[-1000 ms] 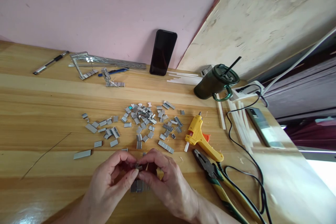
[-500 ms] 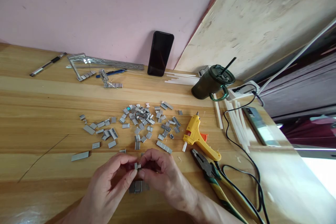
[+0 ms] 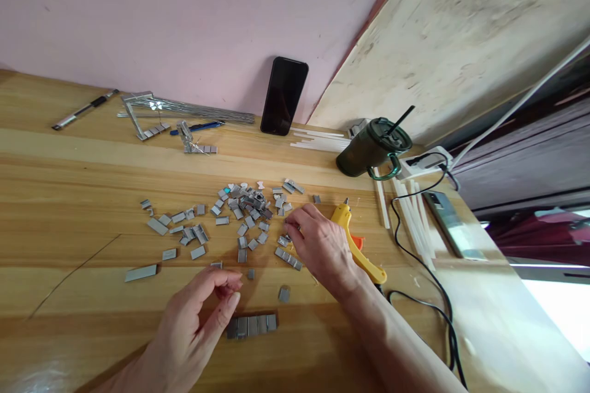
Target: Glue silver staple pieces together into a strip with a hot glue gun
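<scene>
A wooden table (image 3: 69, 196) carries a scatter of several small grey metal staple pieces (image 3: 249, 209). My right hand (image 3: 322, 249) reaches into the scatter's right edge. Its fingertips are bunched down on the pieces, and what they pinch is hidden. My left hand (image 3: 203, 313) hovers near the front edge, fingers curled, thumb and forefinger in a loose pinch with nothing visible between them. Just right of its thumb lies a short row of joined grey staple blocks (image 3: 252, 324). One loose grey piece (image 3: 284, 293) rests beyond the row.
A yellow glue gun (image 3: 364, 258) lies under my right wrist, its black cord (image 3: 428, 295) trailing right. Behind stand a dark green cup with a straw (image 3: 371, 147), white glue sticks (image 3: 412, 215), a black phone (image 3: 283, 95) against the wall, another phone (image 3: 445, 215), metal rods (image 3: 193, 110) and a pen (image 3: 83, 110).
My hands have parted: the right hand left the front and moved up to the scatter by the glue gun. The row of blocks and a loose piece are now uncovered.
</scene>
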Tool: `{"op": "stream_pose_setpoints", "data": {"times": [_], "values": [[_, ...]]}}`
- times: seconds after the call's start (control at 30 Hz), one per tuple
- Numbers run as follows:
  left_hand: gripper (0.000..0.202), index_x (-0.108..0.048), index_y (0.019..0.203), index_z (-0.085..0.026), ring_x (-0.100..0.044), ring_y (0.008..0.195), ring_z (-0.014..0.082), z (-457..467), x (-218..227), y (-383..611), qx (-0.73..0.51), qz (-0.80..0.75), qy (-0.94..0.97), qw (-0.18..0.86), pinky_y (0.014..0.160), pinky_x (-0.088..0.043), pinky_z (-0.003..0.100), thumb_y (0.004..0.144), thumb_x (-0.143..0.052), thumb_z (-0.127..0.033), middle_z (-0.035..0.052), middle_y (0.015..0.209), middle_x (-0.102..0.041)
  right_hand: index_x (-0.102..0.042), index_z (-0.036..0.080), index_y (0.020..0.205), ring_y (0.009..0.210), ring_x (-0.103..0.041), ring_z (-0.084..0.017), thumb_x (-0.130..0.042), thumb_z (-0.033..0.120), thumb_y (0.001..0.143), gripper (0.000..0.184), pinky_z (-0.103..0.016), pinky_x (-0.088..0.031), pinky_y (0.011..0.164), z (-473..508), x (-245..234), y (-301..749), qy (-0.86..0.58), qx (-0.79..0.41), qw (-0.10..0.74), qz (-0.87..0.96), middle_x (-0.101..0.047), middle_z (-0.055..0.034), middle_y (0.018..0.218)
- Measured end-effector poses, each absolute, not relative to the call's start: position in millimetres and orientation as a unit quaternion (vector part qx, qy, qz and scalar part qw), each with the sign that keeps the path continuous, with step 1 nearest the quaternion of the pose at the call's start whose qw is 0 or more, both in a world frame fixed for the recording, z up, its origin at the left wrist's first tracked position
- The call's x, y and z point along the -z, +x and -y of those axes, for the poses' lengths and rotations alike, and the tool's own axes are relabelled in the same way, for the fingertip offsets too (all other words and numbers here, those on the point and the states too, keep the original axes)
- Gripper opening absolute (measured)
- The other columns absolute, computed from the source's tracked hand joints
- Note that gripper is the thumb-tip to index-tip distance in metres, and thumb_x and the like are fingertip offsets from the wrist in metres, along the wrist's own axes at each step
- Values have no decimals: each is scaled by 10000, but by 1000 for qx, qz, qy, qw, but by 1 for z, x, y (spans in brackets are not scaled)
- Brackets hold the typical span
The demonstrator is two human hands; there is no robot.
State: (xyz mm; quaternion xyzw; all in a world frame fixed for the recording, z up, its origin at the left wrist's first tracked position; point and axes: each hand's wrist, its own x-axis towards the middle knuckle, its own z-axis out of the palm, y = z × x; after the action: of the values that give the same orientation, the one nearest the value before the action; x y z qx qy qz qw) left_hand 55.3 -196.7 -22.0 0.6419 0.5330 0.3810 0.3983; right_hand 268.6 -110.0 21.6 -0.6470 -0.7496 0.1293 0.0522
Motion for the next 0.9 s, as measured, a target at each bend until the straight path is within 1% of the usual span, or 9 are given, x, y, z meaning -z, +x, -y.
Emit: {"op": "stream_pose_setpoints", "data": {"times": [0.1,0.17,0.23,0.33,0.43,0.5,0.63,0.8,0.9], "values": [[127,-610,1020,-306,-701,817,104,196,21,56,-377,-531,648,394,741,-541,153,923,-532,-279,-50,875,-727,-623,198,1013,755,-651,-193,-525,141,912,152,-251,-345,529,110,-23,266,-662,-100,32,742,-638,-66,1024],[126,-611,1019,-307,-697,806,101,197,21,56,-377,-532,650,391,735,-537,149,926,-529,-281,-53,873,-726,-624,211,1053,789,-660,-195,-503,147,925,187,-251,-356,528,110,-25,263,-657,-94,18,748,-629,-66,1058],[120,-614,1009,-308,-694,789,98,197,21,56,-379,-532,649,389,726,-534,145,926,-530,-286,-59,861,-725,-648,227,1014,820,-670,-185,-487,163,940,188,-247,-384,545,110,-28,257,-636,-103,0,765,-636,-47,1043],[112,-617,991,-320,-690,768,88,196,20,57,-385,-529,650,387,714,-526,130,925,-532,-289,-76,839,-722,-677,251,953,807,-683,-176,-520,197,931,167,-245,-408,550,110,-31,246,-597,-120,-32,793,-655,-19,1002],[117,-614,989,-333,-690,759,81,195,19,58,-385,-527,654,383,704,-520,121,926,-529,-284,-90,830,-723,-684,244,946,752,-692,-198,-555,185,893,151,-260,-404,517,109,-32,240,-576,-122,-62,806,-668,-28,992],[117,-614,987,-333,-691,755,84,194,19,58,-379,-529,657,380,695,-521,124,925,-528,-284,-91,826,-723,-683,222,940,737,-696,-216,-538,159,889,167,-272,-406,511,108,-32,239,-576,-114,-73,806,-671,-48,987],[108,-620,962,-318,-684,724,92,194,18,59,-374,-535,661,368,666,-521,134,925,-523,-289,-84,790,-713,-671,175,968,765,-698,-236,-492,154,917,187,-285,-420,524,106,-34,241,-587,-102,-73,800,-668,-84,1000],[113,-622,941,-307,-679,709,84,193,17,60,-366,-533,665,374,648,-517,123,924,-516,-270,-84,782,-705,-682,245,963,795,-693,-185,-540,278,939,147,-256,-431,557,111,-34,229,-548,-137,-58,823,-683,-10,991],[113,-626,933,-303,-682,700,83,193,16,60,-368,-531,668,369,644,-519,120,918,-521,-263,-84,777,-707,-691,228,949,772,-690,-189,-582,292,916,131,-261,-413,537,113,-29,221,-539,-147,-52,827,-689,-23,985]]}}
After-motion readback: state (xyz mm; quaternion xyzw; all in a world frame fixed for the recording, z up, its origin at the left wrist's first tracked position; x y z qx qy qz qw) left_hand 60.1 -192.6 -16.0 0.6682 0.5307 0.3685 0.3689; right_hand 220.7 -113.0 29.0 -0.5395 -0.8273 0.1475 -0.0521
